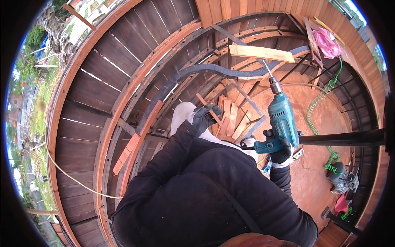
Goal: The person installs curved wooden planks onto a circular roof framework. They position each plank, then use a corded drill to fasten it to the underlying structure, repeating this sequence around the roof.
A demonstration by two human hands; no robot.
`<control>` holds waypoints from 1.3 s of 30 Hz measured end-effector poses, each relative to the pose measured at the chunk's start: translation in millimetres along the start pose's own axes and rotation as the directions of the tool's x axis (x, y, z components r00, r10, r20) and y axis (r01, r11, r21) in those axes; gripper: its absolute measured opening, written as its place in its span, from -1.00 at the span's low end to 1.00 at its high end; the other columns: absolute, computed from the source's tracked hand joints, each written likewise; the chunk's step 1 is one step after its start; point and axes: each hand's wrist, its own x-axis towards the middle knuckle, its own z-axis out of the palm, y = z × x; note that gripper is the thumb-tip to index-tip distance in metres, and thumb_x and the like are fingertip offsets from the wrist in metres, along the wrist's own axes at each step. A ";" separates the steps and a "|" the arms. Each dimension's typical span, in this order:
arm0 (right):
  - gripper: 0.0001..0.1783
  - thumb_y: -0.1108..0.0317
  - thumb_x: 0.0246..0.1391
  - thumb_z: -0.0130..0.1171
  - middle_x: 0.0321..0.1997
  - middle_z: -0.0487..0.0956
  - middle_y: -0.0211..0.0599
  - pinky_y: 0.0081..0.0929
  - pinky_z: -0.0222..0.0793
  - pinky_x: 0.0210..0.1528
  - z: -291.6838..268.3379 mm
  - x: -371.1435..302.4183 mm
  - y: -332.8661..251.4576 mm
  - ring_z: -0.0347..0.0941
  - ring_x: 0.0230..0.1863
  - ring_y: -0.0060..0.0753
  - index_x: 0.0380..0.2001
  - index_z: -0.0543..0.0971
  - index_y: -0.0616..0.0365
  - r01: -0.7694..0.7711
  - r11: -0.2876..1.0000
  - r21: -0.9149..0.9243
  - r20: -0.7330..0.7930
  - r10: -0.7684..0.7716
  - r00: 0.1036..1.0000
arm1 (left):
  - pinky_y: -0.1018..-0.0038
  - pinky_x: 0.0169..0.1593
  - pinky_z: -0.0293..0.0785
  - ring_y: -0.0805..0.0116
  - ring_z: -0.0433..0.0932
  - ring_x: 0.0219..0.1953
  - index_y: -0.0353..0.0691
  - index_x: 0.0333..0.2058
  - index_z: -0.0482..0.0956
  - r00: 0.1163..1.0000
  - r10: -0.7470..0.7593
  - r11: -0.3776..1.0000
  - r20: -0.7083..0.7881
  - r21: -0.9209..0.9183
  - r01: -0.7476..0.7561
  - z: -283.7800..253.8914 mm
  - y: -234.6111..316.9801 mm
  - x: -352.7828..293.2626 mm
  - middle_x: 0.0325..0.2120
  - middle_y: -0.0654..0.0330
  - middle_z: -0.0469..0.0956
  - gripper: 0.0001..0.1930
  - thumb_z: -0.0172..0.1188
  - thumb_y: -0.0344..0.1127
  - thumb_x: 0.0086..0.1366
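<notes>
My right hand [281, 151], in a dark glove with a white cuff, is wrapped round the grip of a teal power drill [282, 117]. The drill's bit points forward, its tip close to the edge of a pale wooden board [261, 53]; whether they touch I cannot tell. That board lies across a dark curved metal bar [214, 70]. My left hand [202, 120], also gloved, is closed on a thin wooden strip [210, 109] above my light-coloured trouser leg [181, 114]. Part of the left hand's fingers is hidden behind the strip.
Loose wood pieces [230, 117] lie beyond my left hand. Curved wooden-slat walls [86, 127] surround me. At right are a dark post [343, 138], a coiled green air hose [314, 111], a grey compressor-like machine [342, 179] and a pink cloth [327, 43]. The floor [308, 181] is reddish-brown.
</notes>
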 end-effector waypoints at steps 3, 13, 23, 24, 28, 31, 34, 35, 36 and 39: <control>-0.20 0.05 -0.05 0.20 0.10 0.45 0.08 -0.07 0.45 0.06 -0.2 -1.0 -1.1 0.54 -0.08 -0.07 0.21 0.26 0.26 0.039 0.999 0.031 0.046 -0.040 0.998 | 0.04 0.19 0.41 0.03 0.44 0.12 -0.21 0.03 0.41 0.985 0.153 0.981 -0.079 -0.106 -0.161 2.2 16.7 62.5 0.01 -0.01 0.48 -0.69 0.08 -0.24 0.37; -0.19 0.00 -0.02 0.28 -0.03 0.53 0.06 -0.17 0.53 -0.06 -8.0 -29.6 11.2 0.55 -0.09 0.01 0.16 0.30 0.33 0.001 0.998 -0.058 -0.082 -0.006 0.997 | 0.11 0.17 0.44 0.12 0.46 0.05 -0.26 0.01 0.38 0.940 0.246 0.910 -0.238 -0.278 -0.308 24.7 23.1 142.3 -0.05 0.08 0.45 -0.65 0.20 -0.35 0.29; 0.14 0.27 -0.32 0.57 0.13 0.44 -0.09 -0.37 0.44 0.09 -0.2 -43.6 27.5 0.46 0.09 -0.25 0.31 0.13 0.29 -0.010 0.952 -0.305 -0.102 -0.022 0.995 | 0.07 0.17 0.43 0.11 0.46 0.06 -0.30 0.04 0.36 0.942 0.294 0.916 -0.164 -0.234 -0.326 32.3 17.7 151.5 -0.02 0.06 0.43 -0.61 0.21 -0.40 0.27; 0.14 0.36 -0.33 0.56 0.25 0.34 -0.12 -0.35 0.33 0.22 1.0 -44.1 30.7 0.37 0.20 -0.24 0.32 0.12 0.28 -0.070 0.957 -0.283 -0.104 0.042 0.994 | 0.06 0.17 0.43 0.11 0.46 0.06 -0.31 0.05 0.35 0.943 0.288 0.922 -0.168 -0.217 -0.321 34.5 16.8 151.7 -0.01 0.05 0.43 -0.60 0.20 -0.40 0.27; 0.10 0.35 -0.23 0.49 0.24 0.37 -0.14 -0.39 0.36 0.18 3.4 -43.8 46.0 0.44 0.13 -0.30 0.35 0.08 0.24 0.042 0.930 -0.365 -0.003 -0.046 0.999 | 0.05 0.16 0.43 0.05 0.46 0.07 -0.34 0.07 0.32 0.931 0.290 0.915 -0.223 -0.223 -0.338 43.5 14.3 152.9 0.00 0.00 0.42 -0.58 0.18 -0.40 0.27; 0.10 0.37 -0.24 0.49 0.26 0.35 -0.14 -0.34 0.29 0.25 2.4 -41.8 55.9 0.39 0.20 -0.28 0.35 0.08 0.27 0.105 0.909 -0.404 0.060 -0.088 0.994 | 0.04 0.16 0.44 0.01 0.46 0.06 -0.35 0.08 0.30 0.920 0.300 0.911 -0.251 -0.212 -0.354 46.7 15.1 152.0 0.00 -0.02 0.41 -0.56 0.18 -0.40 0.27; -0.03 0.34 -0.29 0.46 0.25 0.37 -0.10 -0.33 0.22 0.24 2.4 -40.5 62.8 0.35 0.21 -0.24 0.26 0.26 0.26 0.143 0.784 -0.604 0.063 -0.132 0.989 | 0.00 0.16 0.44 -0.03 0.43 0.08 -0.35 0.09 0.27 0.926 0.269 0.915 -0.265 -0.229 -0.331 47.7 16.7 150.6 0.00 -0.05 0.39 -0.55 0.17 -0.42 0.26; -0.04 0.35 -0.29 0.46 0.25 0.38 -0.10 -0.34 0.23 0.24 2.9 -39.6 64.9 0.37 0.19 -0.25 0.25 0.28 0.25 0.182 0.746 -0.640 0.100 -0.154 0.983 | -0.04 0.17 0.43 -0.06 0.41 0.10 -0.35 0.10 0.26 0.929 0.262 0.915 -0.263 -0.238 -0.325 47.8 17.2 150.3 0.01 -0.06 0.36 -0.55 0.16 -0.44 0.27; -0.07 0.39 -0.31 0.46 0.23 0.42 -0.13 -0.34 0.27 0.18 3.2 -38.8 66.1 0.43 0.11 -0.24 0.23 0.31 0.22 0.139 0.736 -0.663 0.074 -0.120 0.990 | -0.08 0.18 0.42 -0.08 0.38 0.12 -0.35 0.10 0.25 0.931 0.254 0.915 -0.262 -0.246 -0.319 48.0 17.5 150.2 0.02 -0.08 0.34 -0.55 0.14 -0.45 0.27; -0.05 0.36 -0.35 0.48 0.18 0.47 -0.14 -0.34 0.32 0.11 6.3 -35.9 69.7 0.46 0.04 -0.20 0.23 0.33 0.21 0.235 0.505 -0.830 0.135 -0.226 0.965 | -0.07 0.19 0.42 -0.08 0.38 0.13 -0.37 0.11 0.23 0.927 0.270 0.914 -0.258 -0.234 -0.331 49.2 18.0 149.7 0.03 -0.08 0.33 -0.54 0.14 -0.45 0.28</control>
